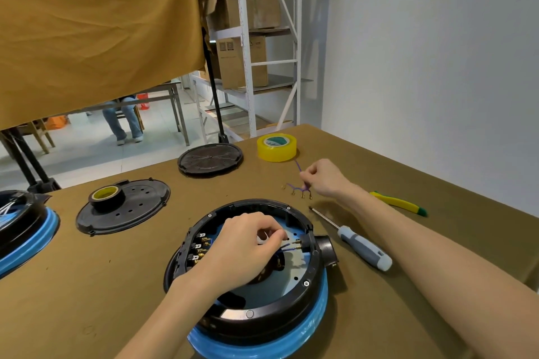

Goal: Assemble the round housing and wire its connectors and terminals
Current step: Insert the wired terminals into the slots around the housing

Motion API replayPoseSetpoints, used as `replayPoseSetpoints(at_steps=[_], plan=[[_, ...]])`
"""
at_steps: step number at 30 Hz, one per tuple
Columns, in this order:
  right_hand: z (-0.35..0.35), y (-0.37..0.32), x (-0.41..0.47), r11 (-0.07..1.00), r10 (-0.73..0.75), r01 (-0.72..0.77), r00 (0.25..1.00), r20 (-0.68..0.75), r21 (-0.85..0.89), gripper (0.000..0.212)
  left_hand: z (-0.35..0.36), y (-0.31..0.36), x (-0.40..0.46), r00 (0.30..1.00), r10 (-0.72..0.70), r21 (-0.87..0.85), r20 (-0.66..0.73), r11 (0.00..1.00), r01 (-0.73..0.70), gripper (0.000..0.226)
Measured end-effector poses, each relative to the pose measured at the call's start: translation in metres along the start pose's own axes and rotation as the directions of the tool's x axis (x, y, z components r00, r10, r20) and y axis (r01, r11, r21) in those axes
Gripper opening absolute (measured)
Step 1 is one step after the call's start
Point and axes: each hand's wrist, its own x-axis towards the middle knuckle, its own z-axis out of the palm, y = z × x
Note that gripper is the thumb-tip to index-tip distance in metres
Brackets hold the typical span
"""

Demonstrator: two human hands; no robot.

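Left hand (242, 248) inside round housing (250, 309) at table's (87, 285) near edge, fingers curled, pinching blue wires (287, 247) by the connector. Right hand (326, 176) toward far edge, fingertips pinching purple terminal wires (299, 188) just beside yellow tape roll (276, 147); screwdriver (357, 239) lies right of housing.

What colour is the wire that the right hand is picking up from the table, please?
Purple; the wire, with brass terminals at its ends, is pinched by the right hand. Head view shows it.
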Motion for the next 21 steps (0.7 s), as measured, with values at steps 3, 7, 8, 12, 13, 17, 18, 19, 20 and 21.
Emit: replayPoseSetpoints(at_steps=[3,7,8,12,13,17,18,19,20,21], plan=[[-0.018,-0.006,-0.012,0.949,0.025,0.001,0.997,-0.078,0.314,0.032,0.001,0.000,0.001,1.000,0.012,-0.012,-0.008,1.000,-0.012,0.019],[-0.033,-0.021,-0.038,0.839,-0.012,0.037,0.999,-0.050,0.542,0.024,0.001,-0.002,0.001,0.999,0.020,-0.023,-0.043,1.000,-0.021,0.018],[-0.034,-0.025,-0.045,0.841,-0.041,0.066,0.998,-0.057,0.538,0.023,0.001,-0.002,0.001,0.998,0.030,-0.025,-0.058,0.999,-0.032,0.018],[-0.031,-0.041,-0.069,0.846,-0.131,0.135,0.990,-0.045,0.515,0.024,0.001,0.000,0.000,0.978,0.109,-0.082,-0.176,0.989,-0.125,0.016],[-0.029,-0.044,-0.074,0.839,-0.139,0.131,0.990,-0.025,0.528,0.024,0.001,0.001,-0.001,0.966,0.129,-0.104,-0.224,0.982,-0.156,0.015],[-0.018,-0.057,-0.089,0.805,-0.147,0.090,0.988,0.050,0.587,0.018,-0.003,0.008,-0.005,0.914,0.168,-0.205,-0.370,0.944,-0.257,0.024],[-0.014,-0.059,-0.091,0.808,-0.146,0.090,0.988,0.050,0.582,0.017,-0.005,0.010,-0.007,0.905,0.175,-0.225,-0.388,0.934,-0.278,0.027],[-0.010,-0.060,-0.094,0.812,-0.143,0.091,0.989,0.046,0.576,0.016,-0.006,0.012,-0.008,0.895,0.190,-0.231,-0.404,0.926,-0.300,0.029],[-0.006,-0.061,-0.096,0.811,-0.140,0.089,0.989,0.044,0.578,0.017,-0.007,0.014,-0.009,0.885,0.205,-0.220,-0.417,0.923,-0.317,0.030],[-0.002,-0.062,-0.097,0.803,-0.135,0.084,0.990,0.043,0.591,0.018,-0.008,0.015,-0.010,0.877,0.217,-0.197,-0.428,0.925,-0.325,0.029]])
